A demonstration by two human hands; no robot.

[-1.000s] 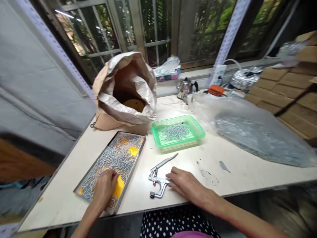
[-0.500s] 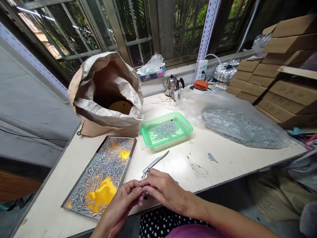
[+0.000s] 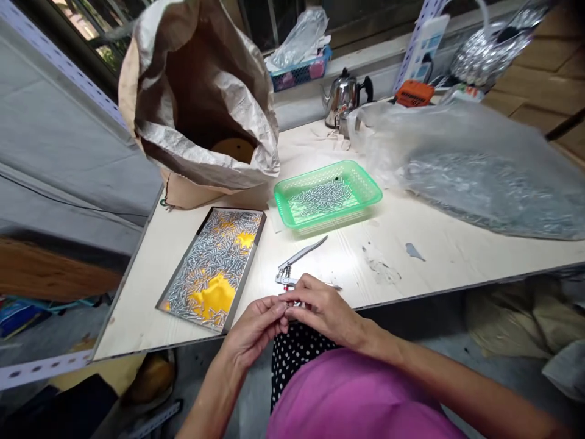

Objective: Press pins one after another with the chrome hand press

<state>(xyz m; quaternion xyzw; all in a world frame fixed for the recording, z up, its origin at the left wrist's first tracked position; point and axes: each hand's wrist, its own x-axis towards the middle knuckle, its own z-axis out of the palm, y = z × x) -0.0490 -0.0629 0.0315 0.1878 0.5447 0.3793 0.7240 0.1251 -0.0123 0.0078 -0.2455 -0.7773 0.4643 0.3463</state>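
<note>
My left hand [image 3: 259, 322] and my right hand [image 3: 319, 306] meet at the table's front edge, fingertips pinched together. Whatever lies between the fingertips is small and mostly hidden; I cannot make out its kind. Just beyond them a metal hand tool with two long handles [image 3: 302, 255] and a spring lies on the table. To the left is a shallow tray [image 3: 261, 228] with a yellow bottom, strewn with small silvery metal pins [image 3: 201, 259]. A green plastic basket [image 3: 315, 228] behind the tool holds more such pins.
A large open paper sack [image 3: 150, 137] stands at the back left. On the right lies a clear plastic bag [image 3: 493, 189] of metal parts. A steel kettle [image 3: 342, 100], an orange device [image 3: 414, 93] and cardboard boxes [image 3: 539, 79] are farther back. A grey scrap [image 3: 414, 251] lies on the table [image 3: 338, 274].
The head view has tilted down, so the table things sit higher in the picture and more of the lap shows. Both hands stay together, now nearer the table edge, and more of the tool shows.
</note>
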